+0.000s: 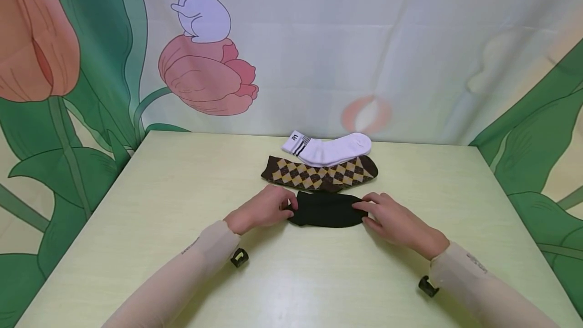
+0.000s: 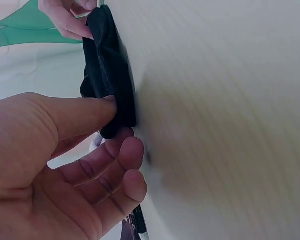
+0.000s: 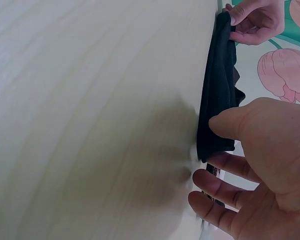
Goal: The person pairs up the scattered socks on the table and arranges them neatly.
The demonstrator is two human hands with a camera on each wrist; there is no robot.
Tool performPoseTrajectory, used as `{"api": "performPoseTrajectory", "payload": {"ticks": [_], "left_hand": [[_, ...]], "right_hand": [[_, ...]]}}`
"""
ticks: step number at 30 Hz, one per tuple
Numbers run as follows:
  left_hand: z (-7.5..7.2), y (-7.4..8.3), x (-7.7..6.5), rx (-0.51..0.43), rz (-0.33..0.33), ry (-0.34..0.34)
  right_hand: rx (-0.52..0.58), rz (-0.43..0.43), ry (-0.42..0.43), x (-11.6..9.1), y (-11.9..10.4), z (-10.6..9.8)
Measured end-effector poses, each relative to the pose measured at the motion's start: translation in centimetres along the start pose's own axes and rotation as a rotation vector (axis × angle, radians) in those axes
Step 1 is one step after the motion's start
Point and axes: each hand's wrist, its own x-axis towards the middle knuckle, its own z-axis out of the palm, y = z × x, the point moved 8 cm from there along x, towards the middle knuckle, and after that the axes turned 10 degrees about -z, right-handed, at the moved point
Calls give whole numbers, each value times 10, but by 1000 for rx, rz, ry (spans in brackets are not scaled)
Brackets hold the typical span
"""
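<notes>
A black sock (image 1: 325, 210) lies flat and lengthwise across the table, between my two hands. My left hand (image 1: 264, 208) pinches its left end; in the left wrist view the thumb (image 2: 85, 117) presses on the cloth while the other fingers curl beneath. At the opposite end, my right hand (image 1: 398, 221) pinches the fabric, its thumb (image 3: 230, 122) on the near face in the right wrist view. Just behind lies a brown and yellow argyle sock (image 1: 300, 175). A white sock (image 1: 341, 150) with dark stripes at its cuff lies farthest back, touching the argyle one.
The pale wooden table (image 1: 182, 181) ends at a hanging cloth (image 1: 423, 75) printed with tulips and a white animal. Both forearms wear light sleeves, each with a small black clip-like piece (image 1: 239, 257) by the wrist.
</notes>
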Motion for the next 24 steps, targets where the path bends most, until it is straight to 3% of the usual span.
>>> {"api": "performPoseTrajectory", "payload": {"ticks": [7, 12, 19, 24], "left_hand": [[-1, 0, -2, -8, 14, -2], [-6, 1, -5, 19, 17, 38], [-25, -1, -11, 54, 6, 190], [-41, -11, -18, 52, -4, 332]], "right_hand": [[15, -3, 7, -1, -1, -2], [27, -21, 39, -3, -2, -7], [42, 15, 92, -9, 7, -20], [11, 44, 117, -12, 18, -31]]}}
